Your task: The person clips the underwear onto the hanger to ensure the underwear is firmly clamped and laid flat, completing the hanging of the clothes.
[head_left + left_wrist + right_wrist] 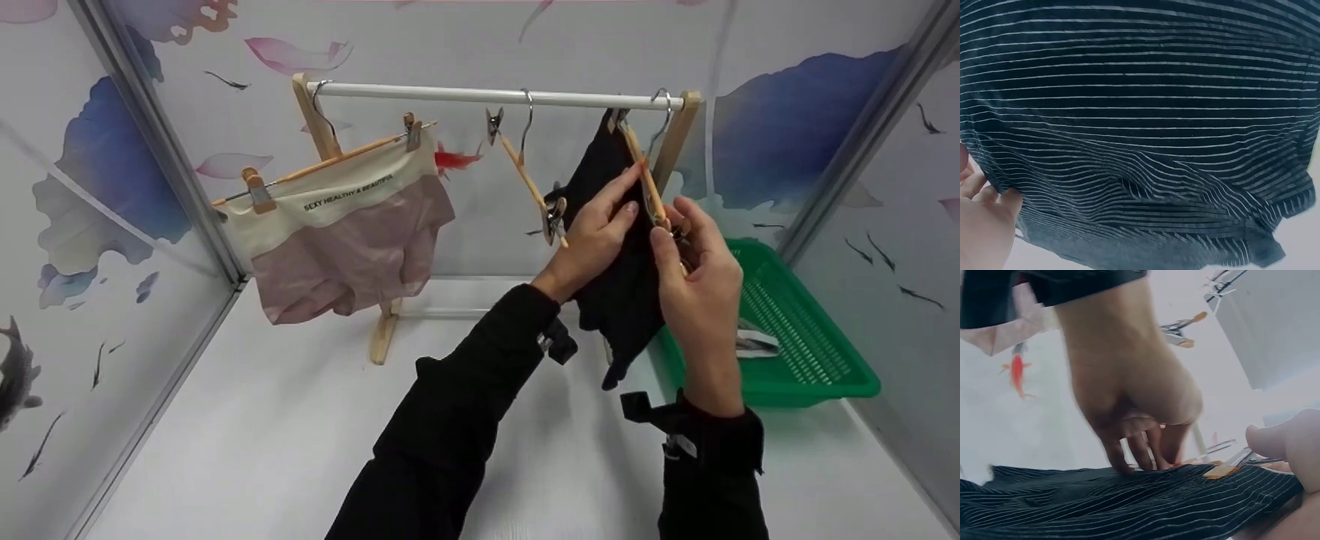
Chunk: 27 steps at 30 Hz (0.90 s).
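Note:
Black underpants with thin white stripes (1145,112) hang from a wooden clip hanger (637,154) at the rail's right end. My left hand (596,232) holds the underpants near their top edge, its index finger reaching the hanger bar. In the right wrist view, the left hand's fingers (1134,453) bend down onto the cloth. My right hand (701,285) pinches the hanger's near clip (679,229) between thumb and fingers, at the waist corner of the cloth. The far clip (616,118) grips the other corner. Part of the near clip is hidden behind the fingers.
Pink underpants with a cream waistband (337,247) hang clipped on a hanger at the left. A bare clip hanger (523,172) hangs mid-rail on the white rod (450,93). A green basket (847,379) with a pale cloth item (757,343) stands at the right.

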Available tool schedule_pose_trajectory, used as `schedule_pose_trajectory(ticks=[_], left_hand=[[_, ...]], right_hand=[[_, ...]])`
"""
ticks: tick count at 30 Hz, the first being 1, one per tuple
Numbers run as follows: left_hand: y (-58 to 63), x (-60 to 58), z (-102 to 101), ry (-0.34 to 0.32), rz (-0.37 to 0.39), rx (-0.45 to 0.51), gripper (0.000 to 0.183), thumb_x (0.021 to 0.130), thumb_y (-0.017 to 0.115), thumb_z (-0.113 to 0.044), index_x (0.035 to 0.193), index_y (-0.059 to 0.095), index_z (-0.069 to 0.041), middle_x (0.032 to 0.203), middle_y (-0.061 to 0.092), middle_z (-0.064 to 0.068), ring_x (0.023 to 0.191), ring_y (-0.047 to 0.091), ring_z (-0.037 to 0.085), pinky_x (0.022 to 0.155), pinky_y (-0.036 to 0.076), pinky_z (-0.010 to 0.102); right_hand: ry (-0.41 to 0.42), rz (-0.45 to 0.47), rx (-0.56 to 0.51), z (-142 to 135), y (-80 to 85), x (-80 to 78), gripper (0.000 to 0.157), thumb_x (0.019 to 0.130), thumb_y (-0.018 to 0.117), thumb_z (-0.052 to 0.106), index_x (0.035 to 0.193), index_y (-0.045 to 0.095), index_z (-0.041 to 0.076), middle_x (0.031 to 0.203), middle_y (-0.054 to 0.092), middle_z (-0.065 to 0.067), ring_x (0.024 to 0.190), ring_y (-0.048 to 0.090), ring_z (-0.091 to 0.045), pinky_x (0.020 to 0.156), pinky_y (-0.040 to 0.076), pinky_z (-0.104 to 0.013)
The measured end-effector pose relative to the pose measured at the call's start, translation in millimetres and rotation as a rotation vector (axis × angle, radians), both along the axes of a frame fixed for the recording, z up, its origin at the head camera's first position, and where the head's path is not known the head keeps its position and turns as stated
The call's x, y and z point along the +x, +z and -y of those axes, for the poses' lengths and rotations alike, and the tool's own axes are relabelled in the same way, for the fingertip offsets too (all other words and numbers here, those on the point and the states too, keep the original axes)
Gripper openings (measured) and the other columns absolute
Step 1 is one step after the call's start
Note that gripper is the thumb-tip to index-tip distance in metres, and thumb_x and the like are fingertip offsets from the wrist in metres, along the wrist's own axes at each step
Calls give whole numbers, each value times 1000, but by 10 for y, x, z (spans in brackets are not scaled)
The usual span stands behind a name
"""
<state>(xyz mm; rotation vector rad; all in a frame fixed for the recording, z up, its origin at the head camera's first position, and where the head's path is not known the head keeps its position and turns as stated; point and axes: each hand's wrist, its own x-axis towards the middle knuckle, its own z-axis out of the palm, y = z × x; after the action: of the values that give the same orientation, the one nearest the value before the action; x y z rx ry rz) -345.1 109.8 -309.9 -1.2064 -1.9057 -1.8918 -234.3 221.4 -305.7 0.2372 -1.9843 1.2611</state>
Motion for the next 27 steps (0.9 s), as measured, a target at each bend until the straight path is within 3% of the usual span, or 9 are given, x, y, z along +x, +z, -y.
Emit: schedule_pose_trajectory(ticks=[6,11,17,27], left_hand=[[24,-56,-17,64,2,-60,50,108,42,-2,157,33,-2,163,32,9,146,26,1,115,22,16],[-1,-67,-34,73,48,-125,52,108,42,-2,158,30,-5,164,30,5,146,23,0,114,20,14],[-5,-84,-37,94,24,-165,54,107,42,-1,159,26,-4,165,26,10,152,20,14,115,17,15],[-23,-70,-7,65,69,-163,55,108,42,-4,160,24,-10,165,26,1,145,21,-4,113,20,13]], right_hand=[[3,-13,-11,-15,-42,-94,48,104,59,27,147,52,5,136,62,-5,114,65,-18,98,50,-30],[-6,-1,-5,-46,-102,-141,48,105,59,26,147,51,4,135,63,-7,115,63,-18,98,50,-29],[8,-2,-9,-53,-148,-190,49,105,58,24,149,49,3,136,60,-11,120,60,-20,101,49,-32],[40,47,-29,-89,-175,-209,54,105,58,20,154,40,5,143,55,-14,132,54,-25,109,42,-39]])
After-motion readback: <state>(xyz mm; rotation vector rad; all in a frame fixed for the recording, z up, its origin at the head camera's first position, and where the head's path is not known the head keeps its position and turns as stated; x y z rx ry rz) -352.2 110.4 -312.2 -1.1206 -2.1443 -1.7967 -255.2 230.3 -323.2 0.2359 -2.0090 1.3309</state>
